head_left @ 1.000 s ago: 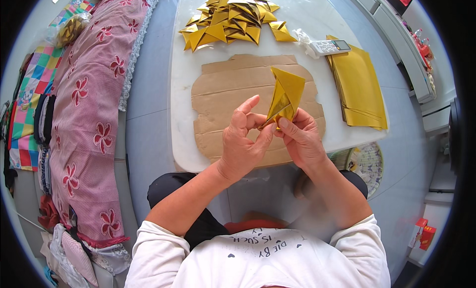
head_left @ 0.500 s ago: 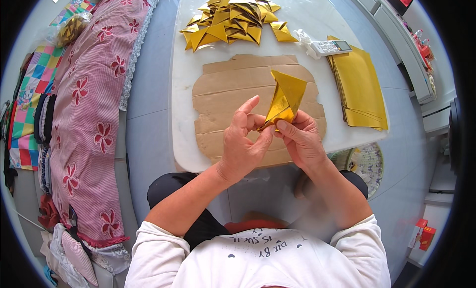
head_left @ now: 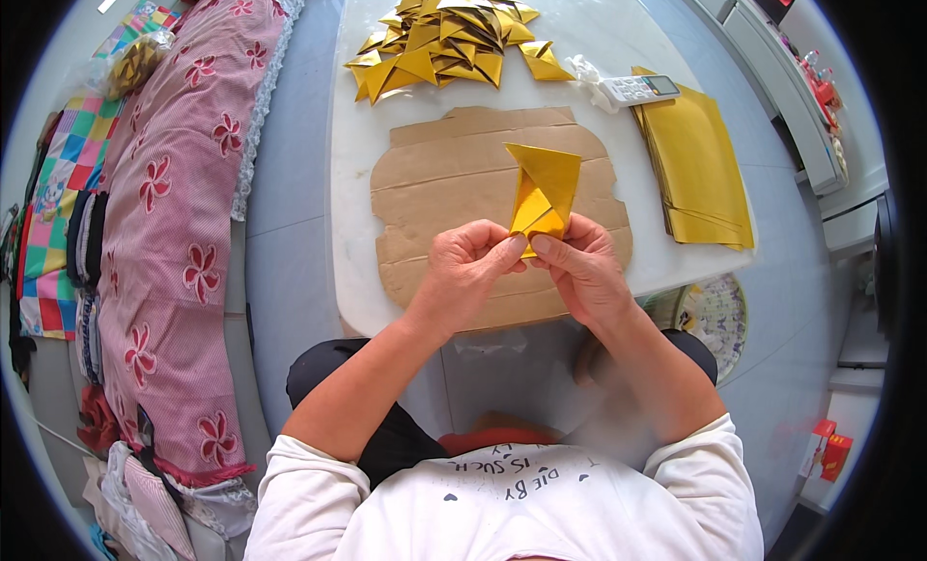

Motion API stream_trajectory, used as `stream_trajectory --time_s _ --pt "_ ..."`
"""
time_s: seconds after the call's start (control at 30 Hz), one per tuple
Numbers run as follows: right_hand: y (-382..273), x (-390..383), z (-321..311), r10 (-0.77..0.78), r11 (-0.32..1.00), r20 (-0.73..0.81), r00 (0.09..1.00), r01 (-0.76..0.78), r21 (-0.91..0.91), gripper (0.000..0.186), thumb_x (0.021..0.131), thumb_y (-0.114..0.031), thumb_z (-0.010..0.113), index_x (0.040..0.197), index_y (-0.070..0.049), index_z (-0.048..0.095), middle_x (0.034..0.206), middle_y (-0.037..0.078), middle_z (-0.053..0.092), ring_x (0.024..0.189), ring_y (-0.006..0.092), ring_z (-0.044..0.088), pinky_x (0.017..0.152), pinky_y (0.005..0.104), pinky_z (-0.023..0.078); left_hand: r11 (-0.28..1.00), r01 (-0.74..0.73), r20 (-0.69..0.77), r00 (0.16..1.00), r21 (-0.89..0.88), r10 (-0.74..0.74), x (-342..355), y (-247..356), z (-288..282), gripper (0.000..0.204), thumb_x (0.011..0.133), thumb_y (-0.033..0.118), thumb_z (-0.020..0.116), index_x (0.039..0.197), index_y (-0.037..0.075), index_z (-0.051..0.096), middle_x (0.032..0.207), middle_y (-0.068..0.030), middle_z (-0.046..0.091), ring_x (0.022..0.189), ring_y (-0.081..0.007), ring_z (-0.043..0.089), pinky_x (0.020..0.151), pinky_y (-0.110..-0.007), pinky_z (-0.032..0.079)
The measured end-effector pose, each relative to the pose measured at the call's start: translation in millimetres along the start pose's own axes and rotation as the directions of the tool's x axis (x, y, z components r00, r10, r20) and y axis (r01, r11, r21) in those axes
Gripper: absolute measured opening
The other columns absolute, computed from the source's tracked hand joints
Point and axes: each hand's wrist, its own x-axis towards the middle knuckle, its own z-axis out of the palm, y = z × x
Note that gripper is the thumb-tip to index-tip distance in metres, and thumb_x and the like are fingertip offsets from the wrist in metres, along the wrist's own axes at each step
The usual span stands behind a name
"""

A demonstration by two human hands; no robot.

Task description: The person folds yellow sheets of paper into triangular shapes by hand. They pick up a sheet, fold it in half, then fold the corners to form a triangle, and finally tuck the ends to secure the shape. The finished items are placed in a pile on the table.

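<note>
A partly folded gold paper piece (head_left: 547, 180) stands upright between my two hands, over a brown cardboard sheet (head_left: 430, 199). My left hand (head_left: 462, 276) pinches its lower left edge, thumb toward the middle and fingers curled. My right hand (head_left: 586, 271) grips the lower right part with thumb and fingers. Beyond the cardboard lies a heap of folded gold paper pieces (head_left: 435, 54), with one piece (head_left: 544, 61) just right of it. A stack of flat gold paper sheets (head_left: 700, 180) rests on the right side of the white table (head_left: 352, 146).
A remote (head_left: 637, 90) and crumpled white tissue (head_left: 594, 86) sit at the back right. At left is a bed or couch with pink flowered cloth (head_left: 174, 252) and folded clothes (head_left: 82, 233). A round patterned container (head_left: 713, 320) is below the table's right; grey drawers (head_left: 782, 98) stand beyond.
My left hand's fingers have curled in from a spread position onto the paper. The gold piece has shifted slightly down and left and stands more upright.
</note>
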Motion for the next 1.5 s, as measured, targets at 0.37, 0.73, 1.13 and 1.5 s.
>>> stream_trajectory --time_s 0.37,0.73,1.13,1.5 --pt "-0.6 -3.3 6.7 -0.013 0.989 -0.025 1.000 0.010 -0.148 0.015 0.091 -0.016 0.073 0.096 -0.005 0.064 0.087 0.000 0.066 0.078 0.0066 0.056 0.073 0.0234 0.046 1.000 -0.011 -0.109 0.994 0.002 0.011 1.2 -0.3 3.5 0.018 0.096 0.020 0.068 0.093 0.002 0.066 0.085 -0.0030 0.069 0.076 -0.0098 0.065 0.072 -0.023 0.052" --pt "-1.2 -5.4 7.7 0.031 0.997 -0.094 0.995 -0.038 -0.071 0.011 0.090 -0.013 0.073 0.094 -0.005 0.067 0.083 0.001 0.067 0.075 0.0069 0.059 0.070 0.0229 0.048 0.998 -0.060 -0.139 0.988 0.013 0.061 1.8 -8.6 7.7 0.021 0.097 0.020 0.067 0.094 0.000 0.063 0.085 -0.0034 0.068 0.075 -0.0071 0.063 0.070 -0.021 0.053" --pt "-4.3 -11.3 4.6 -0.219 0.965 -0.083 0.972 0.202 -0.170 0.019 0.090 -0.001 0.070 0.108 -0.005 0.062 0.099 0.001 0.065 0.091 0.0072 0.059 0.085 0.0230 0.049 0.968 -0.023 -0.064 0.998 -0.250 0.007 11.4 -11.3 -8.4 0.016 0.094 0.020 0.070 0.091 0.004 0.067 0.088 -0.0083 0.073 0.074 -0.0138 0.068 0.072 -0.028 0.056" --pt "-7.2 -11.6 2.9 -0.139 0.983 -0.067 0.988 0.129 -0.133 0.019 0.090 -0.002 0.070 0.108 -0.003 0.062 0.100 0.003 0.066 0.092 0.0081 0.061 0.085 0.0227 0.049 0.980 -0.030 -0.058 0.998 -0.196 0.019 13.1 -13.6 -8.5 0.016 0.095 0.019 0.069 0.092 0.003 0.068 0.089 -0.0088 0.073 0.075 -0.0139 0.068 0.073 -0.028 0.055"
